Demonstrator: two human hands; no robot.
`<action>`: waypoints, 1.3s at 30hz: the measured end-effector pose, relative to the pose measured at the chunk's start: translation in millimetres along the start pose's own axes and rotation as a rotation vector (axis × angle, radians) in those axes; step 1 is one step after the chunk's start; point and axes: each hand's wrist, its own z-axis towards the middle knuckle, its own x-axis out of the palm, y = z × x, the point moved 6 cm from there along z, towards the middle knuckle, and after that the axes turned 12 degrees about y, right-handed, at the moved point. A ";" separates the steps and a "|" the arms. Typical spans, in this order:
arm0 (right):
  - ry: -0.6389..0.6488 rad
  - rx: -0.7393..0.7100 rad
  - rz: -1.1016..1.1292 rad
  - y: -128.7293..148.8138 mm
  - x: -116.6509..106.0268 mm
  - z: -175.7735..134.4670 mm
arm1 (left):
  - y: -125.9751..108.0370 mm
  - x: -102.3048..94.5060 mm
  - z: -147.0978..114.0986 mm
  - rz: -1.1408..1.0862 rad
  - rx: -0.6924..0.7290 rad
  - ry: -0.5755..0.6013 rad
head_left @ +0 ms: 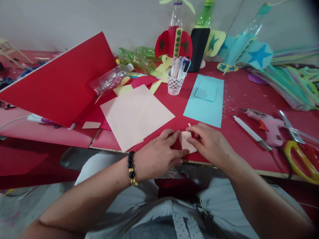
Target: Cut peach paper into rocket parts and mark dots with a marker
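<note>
A small pale pink piece of paper (185, 142) lies at the table's front edge between my hands. My left hand (156, 156), with a black and gold bead bracelet at the wrist, rests over its left side with fingers spread, the fingertips pressing its edges. Thumb and fingers of my right hand (211, 143) pinch the paper's right side and hide part of it. Just beyond my left hand is a large pale pink sheet (134, 116). Farther off lies a light blue sheet (211, 114) with a smaller blue rectangle (205, 90) on top.
At right are a white pen (251, 132), a pink glue gun (271, 127) and yellow-handled scissors (300, 161). A paper cup (175, 83) holds several pens. Decorated bottles (176, 20) stand along the wall. A big red board (67, 79) leans at left beside a clear bottle (112, 78).
</note>
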 end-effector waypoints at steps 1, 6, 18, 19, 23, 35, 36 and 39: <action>-0.011 0.003 0.034 0.3 -1.4 1.8 | 0.7 -2.5 0.6 -0.010 0.011 -0.017; -0.036 0.021 0.268 -0.8 -2.2 5.9 | 16.1 -18.7 2.9 -0.236 -0.055 -0.254; 0.014 0.016 0.940 -3.0 -9.3 -21.1 | 23.5 -12.9 21.2 -0.946 -0.238 -0.417; 0.024 0.021 0.947 -4.7 -9.7 -23.9 | 22.1 -12.0 22.1 -0.973 -0.241 -0.418; 0.038 0.048 0.930 -11.4 -10.0 -34.5 | 17.2 -5.9 26.0 -1.058 -0.268 -0.405; 0.013 0.094 0.916 -15.9 -9.8 -41.6 | 13.1 -0.2 29.9 -1.118 -0.269 -0.391; 0.011 0.088 0.909 -15.6 -9.4 -41.0 | 12.9 0.2 29.7 -1.120 -0.265 -0.391; 0.000 0.072 0.891 -15.1 -8.0 -39.8 | 12.1 0.3 29.2 -1.115 -0.256 -0.407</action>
